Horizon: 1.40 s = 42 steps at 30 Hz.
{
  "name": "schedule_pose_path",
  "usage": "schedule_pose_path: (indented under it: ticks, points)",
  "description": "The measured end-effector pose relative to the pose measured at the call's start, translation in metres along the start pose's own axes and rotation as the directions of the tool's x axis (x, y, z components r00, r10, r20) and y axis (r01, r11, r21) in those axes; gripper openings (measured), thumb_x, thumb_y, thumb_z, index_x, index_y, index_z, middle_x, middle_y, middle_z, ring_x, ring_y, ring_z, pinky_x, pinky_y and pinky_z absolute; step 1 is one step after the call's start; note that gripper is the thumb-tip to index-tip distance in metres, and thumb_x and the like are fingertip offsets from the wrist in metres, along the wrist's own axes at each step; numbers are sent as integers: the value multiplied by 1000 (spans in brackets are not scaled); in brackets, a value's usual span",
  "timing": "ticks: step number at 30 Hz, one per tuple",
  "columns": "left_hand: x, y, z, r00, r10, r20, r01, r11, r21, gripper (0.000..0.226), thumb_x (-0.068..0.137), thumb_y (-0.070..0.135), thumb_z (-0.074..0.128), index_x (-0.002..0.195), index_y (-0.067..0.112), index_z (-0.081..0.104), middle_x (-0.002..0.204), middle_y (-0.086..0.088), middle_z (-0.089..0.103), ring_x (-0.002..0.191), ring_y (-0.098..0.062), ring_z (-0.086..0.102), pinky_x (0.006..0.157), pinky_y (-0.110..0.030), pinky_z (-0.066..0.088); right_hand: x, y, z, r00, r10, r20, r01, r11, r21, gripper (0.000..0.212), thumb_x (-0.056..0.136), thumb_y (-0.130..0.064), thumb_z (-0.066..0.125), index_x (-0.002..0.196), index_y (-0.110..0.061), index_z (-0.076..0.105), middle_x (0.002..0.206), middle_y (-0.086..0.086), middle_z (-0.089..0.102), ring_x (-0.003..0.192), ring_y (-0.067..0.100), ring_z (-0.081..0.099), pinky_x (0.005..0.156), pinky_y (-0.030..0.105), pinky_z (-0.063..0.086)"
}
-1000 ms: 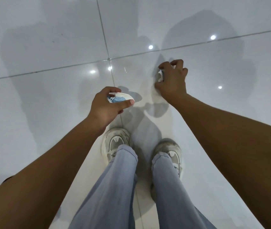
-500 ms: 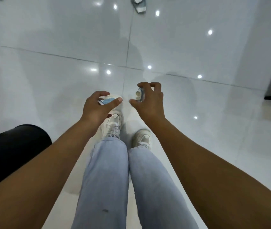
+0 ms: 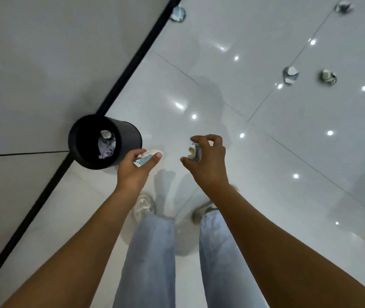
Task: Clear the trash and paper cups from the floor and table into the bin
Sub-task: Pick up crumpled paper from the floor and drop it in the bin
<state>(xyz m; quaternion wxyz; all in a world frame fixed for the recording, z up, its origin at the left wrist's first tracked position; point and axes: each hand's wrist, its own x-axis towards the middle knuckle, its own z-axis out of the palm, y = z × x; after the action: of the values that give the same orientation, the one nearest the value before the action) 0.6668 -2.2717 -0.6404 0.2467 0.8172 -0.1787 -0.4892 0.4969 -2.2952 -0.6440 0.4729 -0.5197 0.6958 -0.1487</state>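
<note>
Crumpled into a flattened wad of white paper with blue print, a crushed paper cup (image 3: 147, 157) is pinched between the thumb and curled fingers of the left hand (image 3: 133, 172). It sticks out past the fingertips, just beside the outer wall of a black bin (image 3: 130, 138) and slightly lower in the view than its opening. A second crushed cup (image 3: 194, 151), white with a bluish-grey pattern and a torn, creased rim, is gripped by the right hand (image 3: 208, 162), enclosed by the bent fingers above and the thumb below; it is held over the floor, well apart from the bin.

The bin is a smooth, dark cylinder, seen from above, standing where a black baseboard (image 3: 132, 63) meets the glossy white tiled floor (image 3: 266, 152). Crumpled pale paper (image 3: 107, 144) is seen lying at its bottom. A matte grey wall (image 3: 43, 52) is seen to the left.

Four more crumpled wads are scattered on the tiles farther away: one near the baseboard (image 3: 178, 14), one at the top right corner (image 3: 343, 6), and two close together (image 3: 290, 74) (image 3: 328, 77) on the right. Light blue jeans (image 3: 152, 252) and pale sneakers (image 3: 144, 205) are visible below the hands.
</note>
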Motion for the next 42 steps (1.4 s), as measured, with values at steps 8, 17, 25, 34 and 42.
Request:
schedule_pose_path:
  ticks: [8,17,25,34,42]
  points:
    - [68,-44,-128,990,-69,-122,58,994,-87,41,74,33,80,106,16,62,96,2,61,78,-6,58,65,-23,52,-39,-45,136,990,-27,136,34,998,-52,50,79,-26,73,125,-24,53,135,2,33,120,24,34,89,27,40]
    - [150,-62,-161,987,-44,-154,27,993,-113,40,72,32,81,101,21,57,101,0,59,84,-14,59,69,-25,50,-53,-45,202,984,-14,180,36,992,-119,50,78,-26,76,123,-27,55,135,0,35,121,23,35,90,31,43]
    - [210,-73,-160,983,7,-185,1,999,43,48,83,26,70,126,14,53,110,-1,51,95,-15,51,75,-24,42,-19,-43,212,977,-68,202,112,971,-212,51,79,-30,76,126,-29,53,140,1,32,125,22,32,90,26,40]
    - [193,-99,-216,983,-56,-175,70,995,71,32,89,25,61,118,12,59,120,-7,60,107,-25,58,87,-33,46,10,-99,263,963,-109,247,173,952,-254,57,79,-24,74,130,-26,49,142,3,29,128,26,29,95,34,42]
    - [161,-101,-253,991,-87,-97,87,996,-1,18,90,21,57,108,20,59,106,3,57,101,-20,57,91,-35,46,38,-147,306,947,-69,314,159,949,-271,71,84,-27,69,145,-27,32,156,4,17,138,31,21,107,41,35]
